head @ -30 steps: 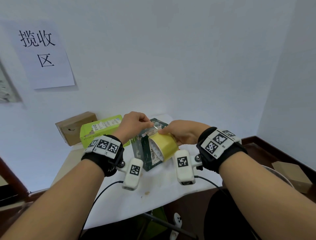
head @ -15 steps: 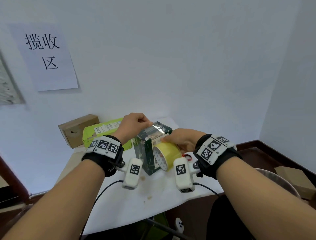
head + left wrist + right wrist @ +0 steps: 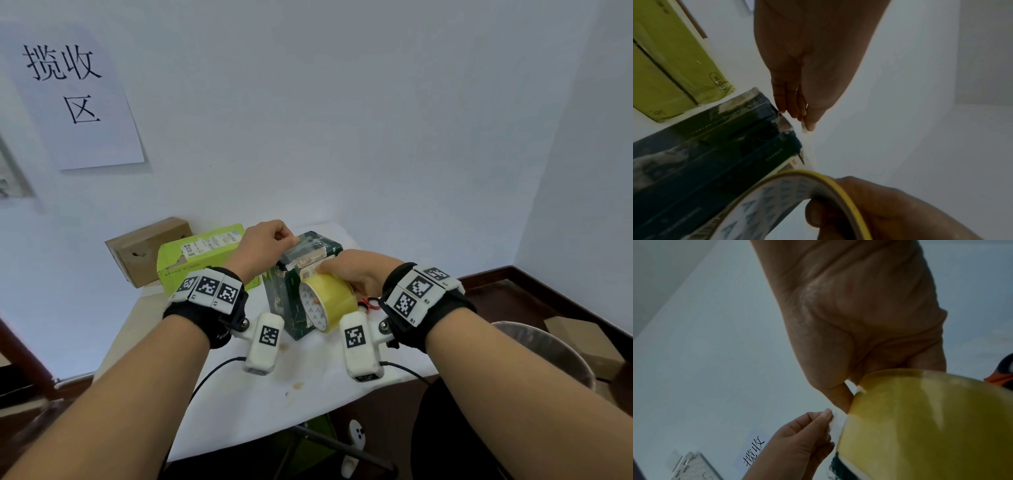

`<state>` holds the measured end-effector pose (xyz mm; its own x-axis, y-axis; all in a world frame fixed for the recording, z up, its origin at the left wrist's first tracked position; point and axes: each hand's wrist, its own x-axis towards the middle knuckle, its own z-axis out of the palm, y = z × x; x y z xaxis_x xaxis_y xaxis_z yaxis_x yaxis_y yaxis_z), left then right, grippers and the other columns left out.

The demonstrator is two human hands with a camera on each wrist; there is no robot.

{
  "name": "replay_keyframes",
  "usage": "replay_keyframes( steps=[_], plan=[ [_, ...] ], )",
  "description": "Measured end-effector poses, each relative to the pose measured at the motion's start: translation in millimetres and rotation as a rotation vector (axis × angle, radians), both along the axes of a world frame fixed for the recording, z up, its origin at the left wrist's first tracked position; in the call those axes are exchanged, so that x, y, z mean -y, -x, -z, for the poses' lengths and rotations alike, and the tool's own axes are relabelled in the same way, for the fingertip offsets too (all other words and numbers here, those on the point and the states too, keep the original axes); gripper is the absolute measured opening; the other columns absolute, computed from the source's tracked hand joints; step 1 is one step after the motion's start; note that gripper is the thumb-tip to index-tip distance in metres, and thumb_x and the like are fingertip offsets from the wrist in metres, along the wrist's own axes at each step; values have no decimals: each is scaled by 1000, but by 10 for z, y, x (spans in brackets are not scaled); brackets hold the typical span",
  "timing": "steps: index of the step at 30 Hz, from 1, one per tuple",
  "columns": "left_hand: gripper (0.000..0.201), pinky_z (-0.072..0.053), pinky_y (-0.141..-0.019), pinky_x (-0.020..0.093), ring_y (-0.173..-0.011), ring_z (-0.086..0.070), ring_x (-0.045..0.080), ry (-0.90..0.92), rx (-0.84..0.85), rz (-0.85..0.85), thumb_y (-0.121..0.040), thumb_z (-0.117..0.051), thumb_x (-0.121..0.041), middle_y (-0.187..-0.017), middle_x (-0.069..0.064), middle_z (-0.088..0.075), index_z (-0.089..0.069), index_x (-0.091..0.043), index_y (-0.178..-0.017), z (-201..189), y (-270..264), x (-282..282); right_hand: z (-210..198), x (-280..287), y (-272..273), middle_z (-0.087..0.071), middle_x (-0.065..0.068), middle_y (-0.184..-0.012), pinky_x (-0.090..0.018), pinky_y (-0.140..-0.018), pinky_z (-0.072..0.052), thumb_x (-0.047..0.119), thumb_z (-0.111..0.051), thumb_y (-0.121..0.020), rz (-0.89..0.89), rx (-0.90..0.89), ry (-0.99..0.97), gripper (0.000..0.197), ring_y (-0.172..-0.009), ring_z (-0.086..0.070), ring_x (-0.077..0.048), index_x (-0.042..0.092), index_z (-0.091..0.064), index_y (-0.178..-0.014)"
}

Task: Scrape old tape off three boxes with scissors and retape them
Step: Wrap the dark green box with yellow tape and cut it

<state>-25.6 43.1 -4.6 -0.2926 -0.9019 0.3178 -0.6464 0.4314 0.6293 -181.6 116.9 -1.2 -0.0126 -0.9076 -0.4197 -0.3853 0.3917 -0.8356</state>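
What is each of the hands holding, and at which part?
Left hand pinches the free end of the tape strip; right hand grips the tape roll by its rim.

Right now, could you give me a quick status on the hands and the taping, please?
Left hand pinches tape end over dark green box. Right hand grips yellow tape roll. Scissors behind roll, untouched.

- The head view looks forward and down from above both forearms, taking in the white table point(image 3: 239, 404) and the far wall.
- The left wrist view sits close under the left hand point(image 3: 809, 65), facing along its fingers.
- The right wrist view sits close under the right hand point(image 3: 859, 313).
- All three share the yellow tape roll point(image 3: 329, 301) and dark green box point(image 3: 291, 308).
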Motion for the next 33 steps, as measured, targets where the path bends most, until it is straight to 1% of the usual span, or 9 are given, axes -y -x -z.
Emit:
replay_keyframes(
  steps=[4,8,13,15,19,22,26,29,33],
  plan=[
    [16,-42,-63,22,-72,-54,9,22,-1,1,-92,-62,-26,-79,-6,-61,-64,-11,-86,26,4,17,-15,3,3,-63,-8,-90,-34,-75,-53,24,-46,-99,7,11,-11,16,-77,-61,-21,11,-49,-109],
    [15,-43,-64,23,-74,-54,10,38,9,-1,-92,-62,-25,-79,-7,-61,-64,-11,-86,31,22,28,-25,0,9,-65,-9,-94,-37,-83,-53,25,-46,-99,8,19,-18,19,-82,-62,-23,10,-49,-111],
    [16,-50,-75,36,-81,-60,19,32,13,-3,-93,-61,-25,-84,-1,-63,-64,-10,-89,54,34,11,-32,-8,12,-62,-7,-89,-33,-76,-53,27,-46,-99,5,10,-11,19,-76,-60,-19,11,-48,-110],
    [16,-51,-77,38,-82,-61,21,33,10,-2,-93,-61,-25,-85,1,-64,-64,-10,-89,61,29,7,-29,-9,8,-62,-7,-88,-34,-77,-53,27,-45,-100,-1,17,-15,19,-75,-61,-20,11,-48,-110],
    [16,-53,-79,41,-85,-63,24,33,5,-2,-93,-61,-25,-87,3,-66,-64,-10,-88,70,17,9,-36,-41,1,-62,-5,-79,-29,-64,-51,27,-44,-100,-6,17,-23,15,-66,-60,-16,12,-48,-99],
    [16,-54,-78,42,-84,-64,24,28,0,2,-93,-61,-25,-87,4,-67,-64,-10,-88,84,11,18,-35,-54,-3,-61,-5,-79,-29,-65,-51,27,-43,-101,-12,16,-16,15,-67,-60,-16,13,-47,-101],
    [14,-54,-73,38,-71,-59,17,32,-5,3,-93,-62,-24,-81,2,-65,-64,-11,-86,113,8,32,-26,-79,-7,-62,-3,-70,-26,-55,-52,25,-42,-101,-15,32,-6,15,-55,-61,-12,14,-48,-93],
    [14,-52,-68,34,-66,-55,13,33,1,2,-92,-62,-23,-78,1,-64,-63,-12,-85,140,6,30,-13,-87,-4,-64,-2,-63,-23,-49,-52,25,-43,-101,-15,24,4,15,-48,-62,-10,12,-48,-96],
    [14,-43,-54,14,-67,-55,9,20,1,2,-91,-63,-24,-82,3,-66,-64,-11,-85,179,14,31,-14,-116,-9,-63,2,-46,-21,-44,-50,25,-41,-102,-36,36,-4,18,-39,-61,-9,11,-47,-93]
  ],
)
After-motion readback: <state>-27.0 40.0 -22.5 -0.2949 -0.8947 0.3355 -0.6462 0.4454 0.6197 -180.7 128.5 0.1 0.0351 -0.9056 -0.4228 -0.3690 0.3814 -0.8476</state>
